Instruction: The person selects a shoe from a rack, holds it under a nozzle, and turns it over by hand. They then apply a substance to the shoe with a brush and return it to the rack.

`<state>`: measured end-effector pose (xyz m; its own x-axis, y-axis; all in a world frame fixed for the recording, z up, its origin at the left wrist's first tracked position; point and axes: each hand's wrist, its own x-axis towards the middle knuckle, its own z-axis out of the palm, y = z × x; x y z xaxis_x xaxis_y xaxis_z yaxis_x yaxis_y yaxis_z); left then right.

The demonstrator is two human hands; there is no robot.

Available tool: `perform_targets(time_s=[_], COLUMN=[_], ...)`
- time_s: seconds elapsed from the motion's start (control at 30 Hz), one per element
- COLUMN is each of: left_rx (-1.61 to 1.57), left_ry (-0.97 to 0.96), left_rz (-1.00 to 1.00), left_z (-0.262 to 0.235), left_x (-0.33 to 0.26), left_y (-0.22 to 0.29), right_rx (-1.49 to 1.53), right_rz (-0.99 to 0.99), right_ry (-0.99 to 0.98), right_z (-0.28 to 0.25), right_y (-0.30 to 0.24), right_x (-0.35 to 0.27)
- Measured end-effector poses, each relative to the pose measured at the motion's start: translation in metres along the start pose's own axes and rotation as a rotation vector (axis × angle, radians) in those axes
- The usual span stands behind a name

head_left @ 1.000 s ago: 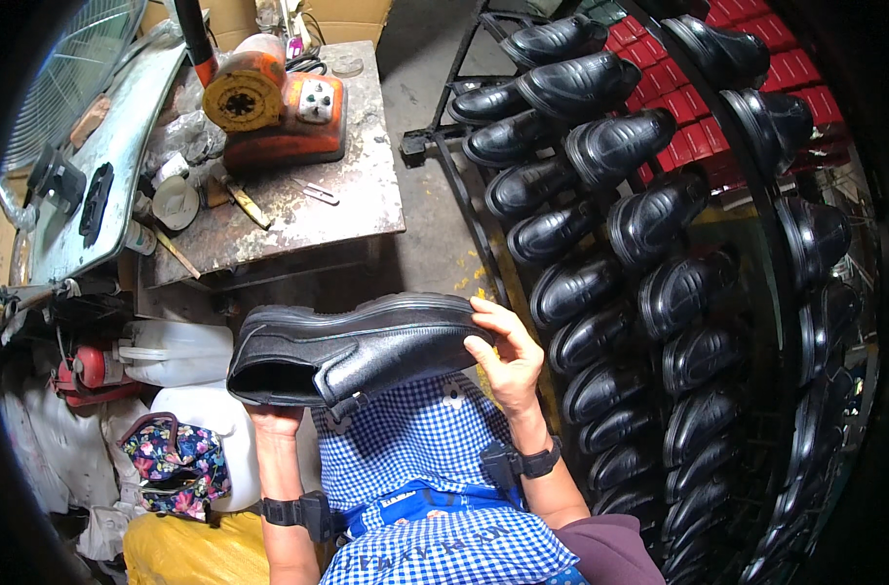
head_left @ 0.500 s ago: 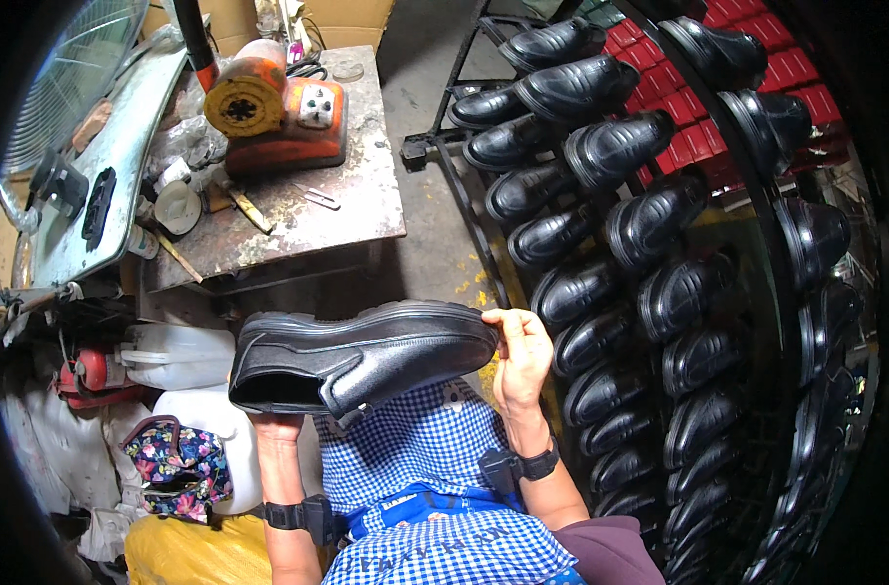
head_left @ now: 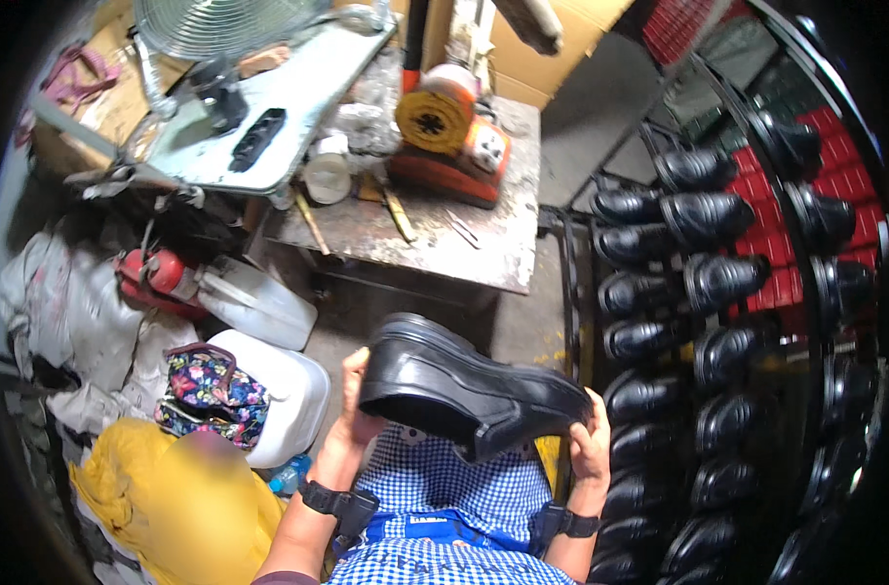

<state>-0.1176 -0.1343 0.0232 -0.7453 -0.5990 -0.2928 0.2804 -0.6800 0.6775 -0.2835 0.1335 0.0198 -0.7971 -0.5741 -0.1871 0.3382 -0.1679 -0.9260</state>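
Observation:
A black leather slip-on shoe (head_left: 483,390) is held up between both hands, above my blue checked apron (head_left: 444,487). It lies on its side, heel toward the left and toe toward the right, with the opening facing down toward me. My left hand (head_left: 355,398) grips the heel end, its thumb up against the back of the shoe. At the toe, my right hand (head_left: 591,444) has its fingers closed round the tip. Part of the fingers of each hand is hidden behind the shoe.
On the right stands a rack of black shoes (head_left: 727,361). Ahead, a worn table (head_left: 503,258) carries an orange machine (head_left: 454,146). To the left are a glass-topped stand (head_left: 191,156), a red fire extinguisher (head_left: 162,276), white jugs (head_left: 259,302), a floral bag (head_left: 211,390) and a yellow sack (head_left: 172,497).
The shoe has been tilted, its toe end lower and its heel raised. My right hand has moved down and closed on the toe. The view has turned toward the left.

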Motion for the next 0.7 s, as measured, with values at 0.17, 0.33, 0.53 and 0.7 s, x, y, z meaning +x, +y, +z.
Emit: perform_targets(time_s=[0.17, 0.33, 0.53, 0.7], left_rx=[0.045, -0.011, 0.071, 0.147], left_ry=[-0.130, -0.193, -0.333, -0.362], left_rz=[-0.091, 0.043, -0.201, -0.041], left_z=[0.010, 0.025, 0.043, 0.054], left_x=[0.000, 0.009, 0.019, 0.026], left_y=[0.013, 0.007, 0.019, -0.007], right_rx=[0.121, 0.080, -0.006, 0.192], right_rz=[0.055, 0.027, 0.096, -0.114], right_ry=[-0.026, -0.093, -0.162, -0.040], right_z=[-0.007, -0.012, -0.007, 0.019], right_y=[0.010, -0.002, -0.030, -0.062], right_x=[0.000, -0.005, -0.020, -0.018])
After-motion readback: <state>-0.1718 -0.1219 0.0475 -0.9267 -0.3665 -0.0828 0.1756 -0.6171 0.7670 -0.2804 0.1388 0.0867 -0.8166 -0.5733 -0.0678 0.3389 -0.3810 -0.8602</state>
